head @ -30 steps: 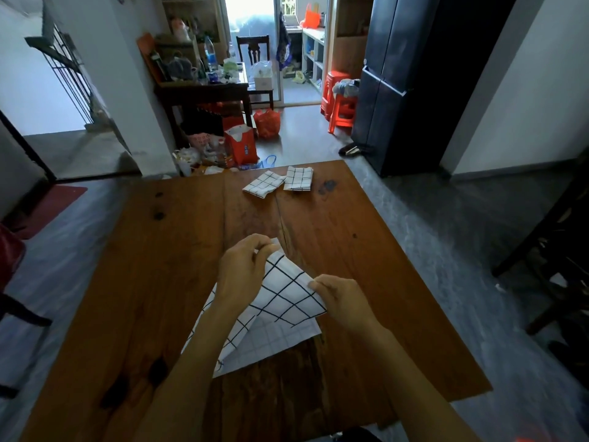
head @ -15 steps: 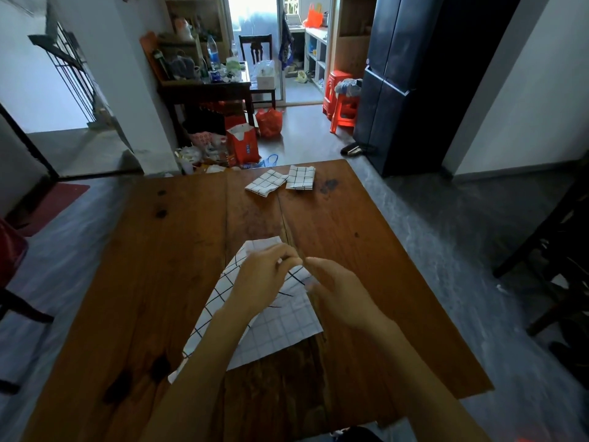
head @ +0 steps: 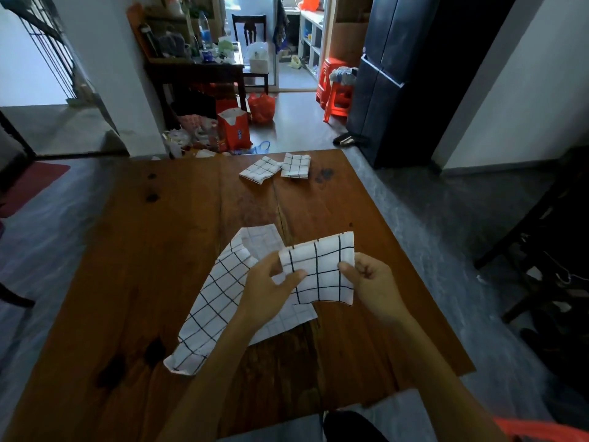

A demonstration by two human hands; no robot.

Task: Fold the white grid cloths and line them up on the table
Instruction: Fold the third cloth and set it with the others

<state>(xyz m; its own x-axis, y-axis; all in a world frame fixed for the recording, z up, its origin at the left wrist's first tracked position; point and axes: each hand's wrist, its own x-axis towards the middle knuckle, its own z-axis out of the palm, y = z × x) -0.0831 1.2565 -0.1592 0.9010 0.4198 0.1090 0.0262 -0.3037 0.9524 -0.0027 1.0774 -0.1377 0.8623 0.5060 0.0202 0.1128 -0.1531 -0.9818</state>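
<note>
Your left hand (head: 271,287) and right hand (head: 371,283) both pinch the white grid cloth (head: 223,291), thumbs on top, holding a folded flap of it raised between them. Your left hand clamps the flap's left edge, your right hand its right edge. Below and left of your grip, the remaining cloth trails down onto the wooden table (head: 143,250), its far corner lying beyond your left forearm. Well beyond your hands, near the table's far edge, two folded grid cloths (head: 275,169) lie just beside each other.
</note>
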